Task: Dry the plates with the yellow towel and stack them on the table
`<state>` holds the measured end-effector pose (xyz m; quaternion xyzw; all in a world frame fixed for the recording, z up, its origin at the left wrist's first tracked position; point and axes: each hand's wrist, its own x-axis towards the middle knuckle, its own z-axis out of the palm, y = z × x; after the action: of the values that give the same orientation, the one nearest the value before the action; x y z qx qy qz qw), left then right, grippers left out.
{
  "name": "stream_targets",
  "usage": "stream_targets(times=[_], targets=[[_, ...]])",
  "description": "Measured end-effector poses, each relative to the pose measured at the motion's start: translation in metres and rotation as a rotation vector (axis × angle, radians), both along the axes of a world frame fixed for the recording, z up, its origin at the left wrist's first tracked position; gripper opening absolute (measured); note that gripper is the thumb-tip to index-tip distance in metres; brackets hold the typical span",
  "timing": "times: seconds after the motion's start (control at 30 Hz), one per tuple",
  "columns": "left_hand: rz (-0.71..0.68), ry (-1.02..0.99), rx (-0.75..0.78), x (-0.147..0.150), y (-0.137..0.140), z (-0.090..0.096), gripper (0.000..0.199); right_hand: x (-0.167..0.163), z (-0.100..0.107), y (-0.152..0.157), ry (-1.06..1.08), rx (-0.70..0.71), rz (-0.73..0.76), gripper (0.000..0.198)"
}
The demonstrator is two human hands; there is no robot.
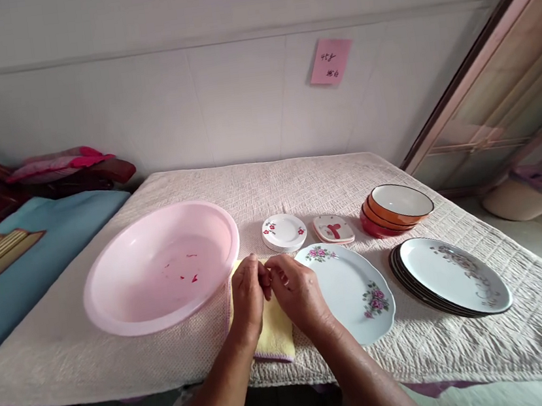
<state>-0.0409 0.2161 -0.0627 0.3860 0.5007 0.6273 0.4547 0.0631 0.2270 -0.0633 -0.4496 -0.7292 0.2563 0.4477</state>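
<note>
My left hand (248,291) and my right hand (297,287) meet in front of me, fingertips touching, above a folded yellow towel (274,334). Both have curled, closed fingers, and nothing shows in them. Left of them stands a large pink basin (116,307) with red marks on its bottom. Close to my right hand lies a big white oval platter (344,293) with pink flowers. Behind the hands are a stack of small white plates (283,231) with red flowers and a few squarish small dishes (333,228) with a red design.
Stacked orange and red bowls (399,203) stand at the right, behind a stack of dark-rimmed oval plates (452,273). A quilted cream cloth (249,182) covers the table. A pink note (331,61) hangs on the wall. A bin (522,195) stands beyond the right edge.
</note>
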Motion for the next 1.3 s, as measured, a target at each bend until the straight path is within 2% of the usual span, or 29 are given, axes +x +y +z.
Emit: stream_targets(times=[0.3,0.6,0.77,0.97,1.3], targets=[[0.039,0.047,-0.043,-0.005,0.0,0.008,0.043,-0.008,0.005,0.003,0.005,0.008,-0.005,0.021],[0.049,0.048,-0.057,0.01,0.008,0.015,0.04,0.001,0.009,0.006,-0.002,0.021,-0.059,0.022],[0.028,0.03,-0.067,0.014,0.012,0.009,0.04,0.006,0.003,0.009,-0.037,-0.021,-0.083,0.021],[0.045,0.033,-0.041,0.011,0.017,-0.004,0.041,0.004,0.003,0.01,-0.058,-0.005,-0.083,0.018],[0.062,0.039,-0.065,0.001,0.015,0.0,0.041,-0.006,0.01,0.009,-0.092,0.002,-0.083,0.019]])
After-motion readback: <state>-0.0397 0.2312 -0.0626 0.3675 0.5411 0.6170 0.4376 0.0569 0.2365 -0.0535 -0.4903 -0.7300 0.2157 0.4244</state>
